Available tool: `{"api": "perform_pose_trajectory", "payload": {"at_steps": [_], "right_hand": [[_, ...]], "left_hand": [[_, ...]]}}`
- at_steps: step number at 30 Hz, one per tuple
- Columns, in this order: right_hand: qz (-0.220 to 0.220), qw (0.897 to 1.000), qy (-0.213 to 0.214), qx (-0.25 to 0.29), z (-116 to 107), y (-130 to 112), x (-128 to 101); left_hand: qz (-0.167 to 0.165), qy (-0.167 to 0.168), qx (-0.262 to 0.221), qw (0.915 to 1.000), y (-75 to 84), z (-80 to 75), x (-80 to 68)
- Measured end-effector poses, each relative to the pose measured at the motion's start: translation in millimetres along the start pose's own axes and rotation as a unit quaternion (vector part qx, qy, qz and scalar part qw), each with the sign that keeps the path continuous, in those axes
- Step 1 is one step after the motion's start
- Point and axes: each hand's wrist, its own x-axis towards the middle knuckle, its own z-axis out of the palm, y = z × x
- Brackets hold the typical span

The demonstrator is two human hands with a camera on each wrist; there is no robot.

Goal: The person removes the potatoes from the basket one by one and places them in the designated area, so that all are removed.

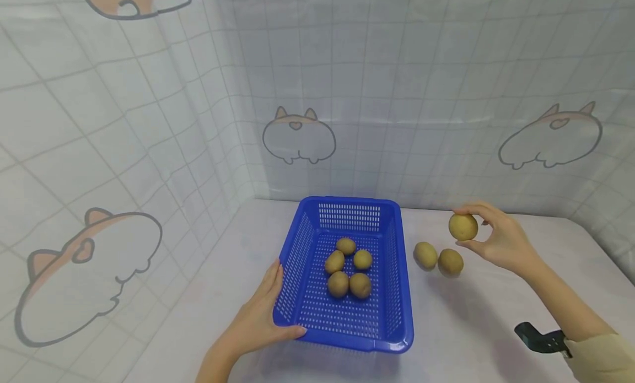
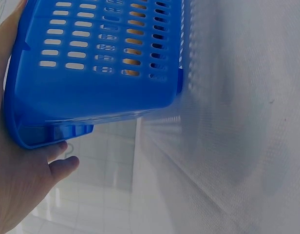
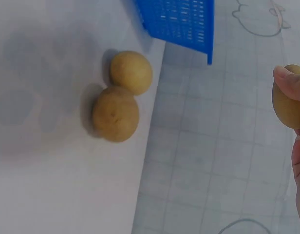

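A blue plastic basket (image 1: 392, 330) with slotted sides stands on the table, several potatoes (image 1: 338, 284) grouped inside it. At its near left corner my left hand (image 1: 255, 319) grips the rim, fingers along the left side and thumb at the front edge; the left wrist view shows this hand against the basket wall (image 2: 91, 92). Raised to the right of the basket, my right hand (image 1: 506, 241) pinches a potato (image 1: 463, 227) between thumb and fingers. Below that hand, two more potatoes (image 1: 425, 255) lie side by side on the table.
The white table (image 1: 223, 251) ends at the back against a hanging white checked cloth (image 1: 377, 96) with cartoon animal drawings. The same cloth hangs along the left and right. A black strap piece (image 1: 539, 339) sits at the right wrist, beside a beige sleeve (image 1: 602, 358).
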Motion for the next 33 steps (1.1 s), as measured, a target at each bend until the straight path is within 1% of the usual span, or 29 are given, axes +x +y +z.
{"api": "perform_pose_trajectory", "payload": {"at_steps": [6,13,21,26,29,33], "right_hand": [[0.007,1.000,0.003,-0.008,-4,6,-9],[0.009,1.000,0.009,-0.014,-6,14,-18],[0.027,0.999,0.010,-0.028,-8,24,-29],[0.029,0.999,0.011,-0.029,-7,30,-36],[0.032,0.999,0.007,-0.027,-4,35,-41],[0.044,0.999,-0.010,-0.030,1,41,-50]], "left_hand": [[-0.004,0.000,0.006,1.0000,-1.0,0.3,-0.1],[-0.002,0.007,0.008,0.9999,-1.1,-0.4,-1.7],[-0.003,0.007,0.010,0.9999,0.3,-2.4,-1.9],[-0.006,0.003,0.010,0.9999,0.3,-2.2,-1.9],[-0.004,0.004,0.008,0.9999,-0.1,-1.7,-1.6],[-0.001,0.002,0.010,0.9999,0.3,-1.3,-0.7]]}}
